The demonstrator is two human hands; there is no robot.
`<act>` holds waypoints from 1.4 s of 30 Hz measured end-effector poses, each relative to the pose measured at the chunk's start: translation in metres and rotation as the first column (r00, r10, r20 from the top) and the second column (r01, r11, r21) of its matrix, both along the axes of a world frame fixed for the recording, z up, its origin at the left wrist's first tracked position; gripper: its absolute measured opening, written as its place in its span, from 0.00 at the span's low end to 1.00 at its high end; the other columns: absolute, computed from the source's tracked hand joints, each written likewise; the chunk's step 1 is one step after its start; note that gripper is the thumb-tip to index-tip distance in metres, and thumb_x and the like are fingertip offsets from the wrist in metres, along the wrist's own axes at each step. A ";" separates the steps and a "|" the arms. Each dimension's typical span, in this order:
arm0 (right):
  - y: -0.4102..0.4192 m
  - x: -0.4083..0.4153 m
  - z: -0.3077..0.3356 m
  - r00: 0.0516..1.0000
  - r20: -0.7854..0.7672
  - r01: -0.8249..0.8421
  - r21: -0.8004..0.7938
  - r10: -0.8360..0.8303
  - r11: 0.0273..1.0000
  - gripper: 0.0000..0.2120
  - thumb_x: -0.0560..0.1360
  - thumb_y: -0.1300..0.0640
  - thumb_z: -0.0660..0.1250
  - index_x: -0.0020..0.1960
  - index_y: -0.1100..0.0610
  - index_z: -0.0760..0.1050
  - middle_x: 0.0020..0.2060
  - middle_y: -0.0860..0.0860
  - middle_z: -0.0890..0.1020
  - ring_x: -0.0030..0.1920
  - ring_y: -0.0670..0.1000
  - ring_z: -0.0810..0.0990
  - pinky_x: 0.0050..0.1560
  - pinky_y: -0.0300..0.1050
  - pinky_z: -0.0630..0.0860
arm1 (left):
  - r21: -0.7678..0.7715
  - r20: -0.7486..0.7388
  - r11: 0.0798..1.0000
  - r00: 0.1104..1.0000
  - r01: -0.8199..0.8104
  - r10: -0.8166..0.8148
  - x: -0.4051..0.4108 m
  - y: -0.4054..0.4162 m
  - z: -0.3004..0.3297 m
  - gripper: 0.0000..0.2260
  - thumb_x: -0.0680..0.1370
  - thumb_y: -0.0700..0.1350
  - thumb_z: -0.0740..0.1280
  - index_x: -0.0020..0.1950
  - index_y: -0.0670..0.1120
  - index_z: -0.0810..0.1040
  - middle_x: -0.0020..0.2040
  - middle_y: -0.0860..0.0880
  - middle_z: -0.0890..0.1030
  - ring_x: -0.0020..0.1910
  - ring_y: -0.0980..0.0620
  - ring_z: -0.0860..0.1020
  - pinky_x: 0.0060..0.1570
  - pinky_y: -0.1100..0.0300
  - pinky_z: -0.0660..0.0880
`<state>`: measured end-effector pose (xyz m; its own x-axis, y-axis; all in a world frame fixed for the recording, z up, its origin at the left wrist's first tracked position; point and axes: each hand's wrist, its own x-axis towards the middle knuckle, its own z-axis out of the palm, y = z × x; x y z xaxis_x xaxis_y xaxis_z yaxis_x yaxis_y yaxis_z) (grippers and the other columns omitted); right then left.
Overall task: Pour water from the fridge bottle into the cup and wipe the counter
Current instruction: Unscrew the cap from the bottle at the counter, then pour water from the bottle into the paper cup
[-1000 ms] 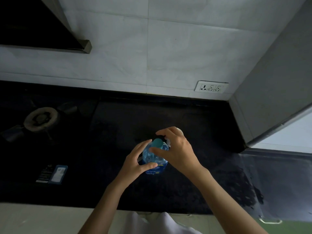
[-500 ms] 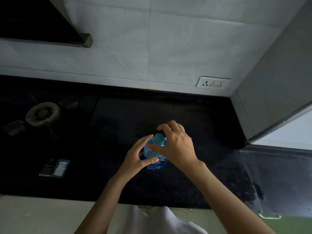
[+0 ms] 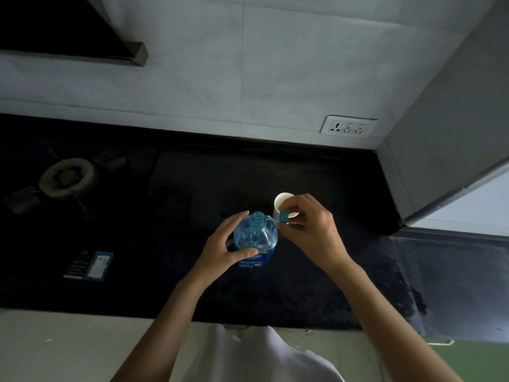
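Note:
A clear plastic water bottle (image 3: 256,238) with a blue label stands upright on the dark counter (image 3: 192,194), and its mouth is uncovered. My left hand (image 3: 223,249) grips the bottle's body from the left. My right hand (image 3: 311,230) is just right of the bottle and pinches the small blue cap (image 3: 283,216) between thumb and fingers. Directly behind the cap stands a white cup (image 3: 282,202), its right side partly hidden by my right fingers.
A gas burner (image 3: 67,176) sits at the far left of the counter. A small blue and black packet (image 3: 89,266) lies at the front left. A wall socket (image 3: 348,128) is on the tiled wall. A grey fridge side (image 3: 451,133) bounds the right.
My right hand has lifted the cap off the bottle and moved right with it, which uncovers the bottle's mouth and the white cup behind. The left hand keeps its hold.

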<state>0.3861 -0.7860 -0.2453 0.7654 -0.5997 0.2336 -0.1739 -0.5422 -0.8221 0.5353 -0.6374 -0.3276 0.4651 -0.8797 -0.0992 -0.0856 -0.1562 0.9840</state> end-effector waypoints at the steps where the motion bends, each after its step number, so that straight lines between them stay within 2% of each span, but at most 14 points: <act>1: -0.003 -0.007 -0.009 0.999 0.011 0.044 0.037 -0.045 0.998 0.13 0.67 0.67 0.75 0.48 0.57 0.77 0.48 0.49 0.78 0.48 0.46 0.81 0.46 0.35 0.79 | -0.002 -0.001 1.000 1.000 -0.002 0.002 0.000 0.000 0.000 0.33 0.70 0.43 0.76 0.70 0.60 0.67 0.69 0.61 0.68 0.67 0.63 0.70 0.59 0.65 0.74; 6: -0.010 -0.052 -0.074 0.962 -0.093 0.266 0.108 -0.256 0.958 0.17 0.67 0.68 0.75 0.48 0.53 0.74 0.48 0.50 0.78 0.47 0.43 0.79 0.44 0.28 0.75 | -0.003 0.007 1.000 1.000 -0.004 0.004 -0.001 -0.001 0.000 0.34 0.69 0.44 0.76 0.71 0.57 0.67 0.68 0.65 0.69 0.68 0.62 0.69 0.61 0.64 0.73; 9: -0.007 -0.084 -0.119 0.928 -0.186 0.347 0.111 -0.323 0.931 0.15 0.69 0.65 0.75 0.52 0.53 0.75 0.50 0.47 0.78 0.49 0.43 0.80 0.46 0.33 0.78 | 0.007 0.002 1.000 1.000 -0.007 0.007 -0.001 -0.001 0.000 0.34 0.68 0.44 0.76 0.70 0.60 0.67 0.66 0.68 0.69 0.68 0.63 0.69 0.61 0.63 0.74; 13: -0.002 -0.119 -0.160 0.864 -0.289 0.419 -0.039 -0.411 0.907 0.16 0.70 0.61 0.75 0.56 0.55 0.78 0.51 0.43 0.80 0.53 0.50 0.79 0.48 0.44 0.78 | 0.012 0.013 1.000 1.000 0.004 -0.004 0.000 -0.002 -0.001 0.34 0.69 0.44 0.76 0.70 0.61 0.67 0.67 0.67 0.69 0.68 0.63 0.69 0.61 0.61 0.74; 18: 0.002 -0.138 -0.175 0.825 -0.306 0.444 -0.167 -0.474 0.880 0.18 0.68 0.60 0.77 0.57 0.57 0.80 0.48 0.49 0.83 0.52 0.51 0.75 0.48 0.41 0.70 | 0.021 0.013 1.000 1.000 0.006 -0.006 0.001 -0.001 0.000 0.34 0.66 0.47 0.75 0.69 0.63 0.67 0.69 0.60 0.69 0.68 0.60 0.69 0.61 0.61 0.74; 20: 0.002 -0.141 -0.178 0.821 -0.316 0.430 -0.208 -0.477 0.878 0.18 0.68 0.60 0.77 0.57 0.57 0.81 0.47 0.50 0.83 0.51 0.52 0.75 0.48 0.43 0.72 | 0.025 0.021 1.000 1.000 0.007 -0.007 0.001 -0.001 0.001 0.34 0.66 0.47 0.75 0.69 0.62 0.67 0.69 0.59 0.69 0.68 0.61 0.69 0.60 0.62 0.74; 23: 0.000 -0.145 -0.182 0.810 -0.344 0.399 -0.271 -0.475 0.876 0.17 0.67 0.60 0.78 0.55 0.56 0.82 0.48 0.50 0.83 0.50 0.55 0.77 0.47 0.51 0.77 | 0.027 0.029 1.000 1.000 0.006 -0.007 0.002 -0.002 0.000 0.34 0.66 0.47 0.75 0.69 0.62 0.67 0.69 0.59 0.69 0.68 0.61 0.69 0.59 0.63 0.74; 30: -0.001 -0.145 -0.180 0.786 -0.385 0.376 -0.322 -0.483 0.869 0.18 0.65 0.58 0.79 0.54 0.54 0.81 0.49 0.49 0.82 0.52 0.56 0.78 0.46 0.49 0.71 | 0.030 0.045 1.000 0.999 0.010 -0.011 0.003 -0.002 0.000 0.34 0.67 0.47 0.75 0.65 0.72 0.67 0.70 0.59 0.68 0.68 0.63 0.69 0.57 0.68 0.74; 36: -0.001 -0.130 -0.168 0.816 -0.322 0.375 -0.338 -0.480 0.863 0.17 0.69 0.56 0.76 0.56 0.57 0.79 0.52 0.52 0.81 0.54 0.55 0.77 0.51 0.55 0.78 | 0.023 0.061 1.000 0.998 0.009 -0.010 0.004 -0.002 -0.002 0.35 0.69 0.41 0.75 0.69 0.65 0.65 0.70 0.57 0.68 0.68 0.61 0.68 0.57 0.69 0.74; 39: 0.002 -0.103 -0.153 0.878 -0.279 0.311 -0.286 -0.389 0.907 0.20 0.71 0.50 0.73 0.60 0.55 0.77 0.54 0.50 0.80 0.56 0.52 0.76 0.52 0.53 0.78 | 0.018 0.062 1.000 0.998 0.006 -0.007 0.004 -0.002 -0.002 0.35 0.68 0.45 0.76 0.69 0.66 0.66 0.71 0.58 0.68 0.69 0.60 0.68 0.58 0.67 0.74; 42: 0.006 -0.069 -0.134 0.943 -0.275 0.165 -0.097 -0.186 0.981 0.31 0.71 0.41 0.66 0.71 0.51 0.66 0.63 0.47 0.72 0.60 0.47 0.73 0.54 0.46 0.77 | 0.014 0.072 1.000 0.997 -0.001 0.000 0.004 -0.001 -0.002 0.35 0.67 0.47 0.76 0.69 0.66 0.66 0.71 0.58 0.68 0.69 0.59 0.68 0.60 0.63 0.74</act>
